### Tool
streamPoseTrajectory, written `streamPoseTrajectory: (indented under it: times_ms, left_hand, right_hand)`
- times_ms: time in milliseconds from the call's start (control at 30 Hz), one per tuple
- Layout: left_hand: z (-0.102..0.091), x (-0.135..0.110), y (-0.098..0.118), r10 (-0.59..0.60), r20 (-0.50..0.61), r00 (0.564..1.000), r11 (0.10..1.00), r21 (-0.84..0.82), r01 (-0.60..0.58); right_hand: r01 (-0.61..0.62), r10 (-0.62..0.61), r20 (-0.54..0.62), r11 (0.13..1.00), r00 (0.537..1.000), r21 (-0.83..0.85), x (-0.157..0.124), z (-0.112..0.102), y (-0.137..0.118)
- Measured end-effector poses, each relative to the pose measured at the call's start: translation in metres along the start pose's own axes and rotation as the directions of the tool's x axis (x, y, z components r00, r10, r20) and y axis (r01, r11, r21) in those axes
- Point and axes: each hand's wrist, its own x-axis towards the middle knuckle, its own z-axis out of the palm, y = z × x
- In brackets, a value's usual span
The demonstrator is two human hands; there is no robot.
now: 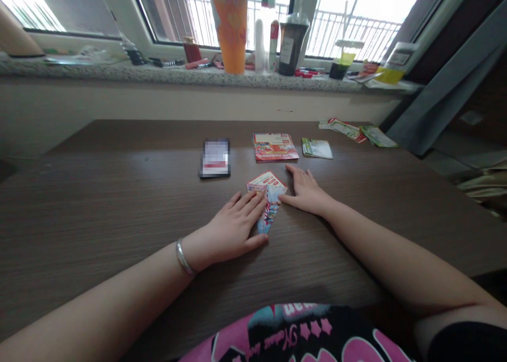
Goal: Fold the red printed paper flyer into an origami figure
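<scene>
A printed paper leaflet (273,198), blue and red with a white corner at the top, lies partly folded on the brown table (119,209). My left hand (232,225), with a silver bangle at its wrist, rests flat over the leaflet's left side, and its fingertips press on the paper. To the right, my right hand (308,193) lies on the table with fingers apart, its thumb at the leaflet's right edge. Just beyond the hands is a stack of red and white leaflets (275,148). Part of the folded leaflet is hidden under my left fingers.
A phone-like dark-edged device (215,158), its face blurred, lies left of the stack. Small green and white papers (317,148) lie right of it, with more leaflets (344,129) at the far right corner. The windowsill (166,75) holds an orange cup (233,29), a dark drink cup (292,45) and bottles.
</scene>
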Motion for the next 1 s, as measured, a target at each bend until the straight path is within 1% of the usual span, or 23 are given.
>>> streamPoseTrajectory:
  times_ms: [133, 267, 367, 467, 567, 600, 667, 767, 833, 900, 1000]
  left_hand:
    - [-0.001, -0.004, -0.001, -0.023, 0.010, 1.000, 1.000, -0.008, 0.023]
    - [-0.005, -0.006, 0.001, -0.029, 0.007, 1.000, 0.999, -0.014, 0.029]
    - [-0.007, -0.006, 0.002, -0.029, -0.001, 1.000, 0.999, -0.014, 0.029]
    - [-0.007, -0.005, 0.002, -0.026, -0.003, 1.000, 1.000, -0.010, 0.026]
    - [-0.005, -0.005, 0.000, -0.015, -0.033, 0.999, 1.000, 0.000, 0.015]
    - [-0.005, -0.005, -0.001, -0.010, -0.042, 0.999, 1.000, 0.004, 0.010]
    - [-0.004, -0.005, -0.003, -0.007, -0.054, 0.999, 1.000, 0.009, 0.008]
    - [-0.004, -0.005, -0.005, -0.010, -0.065, 0.998, 1.000, 0.018, 0.011]
    - [-0.005, -0.004, -0.005, -0.023, -0.069, 0.997, 0.999, 0.024, 0.025]
    - [-0.006, -0.004, -0.004, -0.057, -0.070, 0.996, 0.998, 0.028, 0.059]
    - [-0.006, -0.003, -0.005, -0.108, -0.070, 0.992, 0.993, 0.030, 0.110]
  right_hand:
    - [-0.058, 0.058, 0.001, 0.998, 0.998, -0.019, 0.001, -0.003, 0.001]
    - [-0.112, 0.110, -0.055, 0.993, 0.992, -0.037, 0.002, -0.005, 0.002]
    - [-0.119, 0.117, -0.088, 0.993, 0.989, -0.025, 0.003, -0.006, 0.003]
    - [-0.070, 0.076, -0.155, 0.997, 0.985, 0.042, 0.003, -0.008, 0.004]
    - [0.083, -0.055, -0.262, 0.992, 0.964, 0.095, 0.000, -0.012, -0.002]
    - [0.142, -0.113, -0.256, 0.985, 0.960, 0.098, -0.002, -0.013, -0.005]
    - [0.238, -0.224, -0.148, 0.968, 0.963, 0.086, -0.005, -0.016, -0.012]
    - [0.308, -0.308, -0.009, 0.950, 0.951, 0.039, -0.010, -0.018, -0.023]
    - [0.313, -0.314, 0.011, 0.949, 0.949, 0.026, -0.011, -0.018, -0.027]
    - [0.302, -0.302, -0.003, 0.953, 0.953, 0.041, -0.012, -0.018, -0.028]
    - [0.280, -0.277, -0.040, 0.951, 0.960, 0.134, -0.013, -0.018, -0.026]
